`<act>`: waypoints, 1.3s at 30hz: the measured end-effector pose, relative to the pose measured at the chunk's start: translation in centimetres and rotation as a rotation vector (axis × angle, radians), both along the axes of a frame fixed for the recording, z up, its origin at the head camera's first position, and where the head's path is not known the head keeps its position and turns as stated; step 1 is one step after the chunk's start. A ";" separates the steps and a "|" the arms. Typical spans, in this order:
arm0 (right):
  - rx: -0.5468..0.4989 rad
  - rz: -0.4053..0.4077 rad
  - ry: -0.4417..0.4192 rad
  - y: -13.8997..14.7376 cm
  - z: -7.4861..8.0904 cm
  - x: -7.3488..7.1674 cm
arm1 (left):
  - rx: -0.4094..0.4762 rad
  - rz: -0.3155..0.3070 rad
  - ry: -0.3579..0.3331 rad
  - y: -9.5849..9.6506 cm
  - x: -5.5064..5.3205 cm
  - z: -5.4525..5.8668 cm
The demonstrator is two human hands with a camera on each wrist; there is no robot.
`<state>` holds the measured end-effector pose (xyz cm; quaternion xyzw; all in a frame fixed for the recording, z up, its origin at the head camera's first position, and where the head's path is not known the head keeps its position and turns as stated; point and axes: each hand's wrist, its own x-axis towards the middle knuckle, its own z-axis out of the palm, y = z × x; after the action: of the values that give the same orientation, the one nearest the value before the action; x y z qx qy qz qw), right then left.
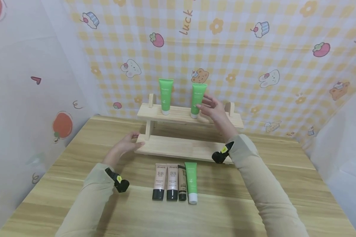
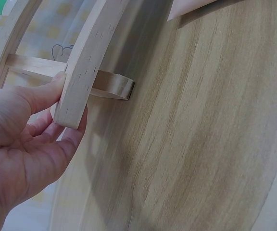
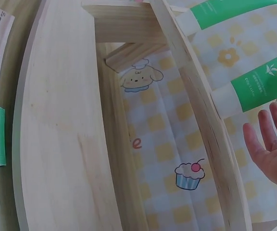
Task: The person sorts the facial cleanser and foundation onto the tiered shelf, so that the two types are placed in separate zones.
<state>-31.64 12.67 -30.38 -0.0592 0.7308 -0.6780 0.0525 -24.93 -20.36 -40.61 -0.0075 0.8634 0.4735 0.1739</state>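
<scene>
My left hand [image 1: 125,145] grips the left end of the lower board of a two-tier wooden shelf [image 1: 169,144], thumb on top and fingers underneath in the left wrist view. On the upper tier my right hand [image 1: 215,110] holds a green squeeze tube [image 1: 197,98], its thumb across the tube's front. That tube stands upright, white cap down on the board. To its left, a second green tube [image 1: 165,95] stands the same way, apart from my hands.
Before the shelf, two pink BB cream tubes [image 1: 160,179], a slim brown tube [image 1: 182,182] and a green tube [image 1: 191,181] lie side by side on the wood-grain table [image 1: 130,210]. A yellow-checked cloth [image 1: 234,49] hangs behind the shelf.
</scene>
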 end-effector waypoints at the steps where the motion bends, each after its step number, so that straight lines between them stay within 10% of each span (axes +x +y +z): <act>1: -0.005 -0.001 -0.002 0.0 0.0 0.1 | 0.000 -0.002 -0.002 0.0 0.0 0.1; 39: -0.038 0.041 -0.092 1.5 -0.5 2.4 | -0.013 0.003 -0.024 0.2 0.1 0.4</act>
<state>-29.29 14.12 -30.92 -0.0441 0.7131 -0.6927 0.0988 -24.82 -20.18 -40.17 -0.0156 0.8644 0.4679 0.1836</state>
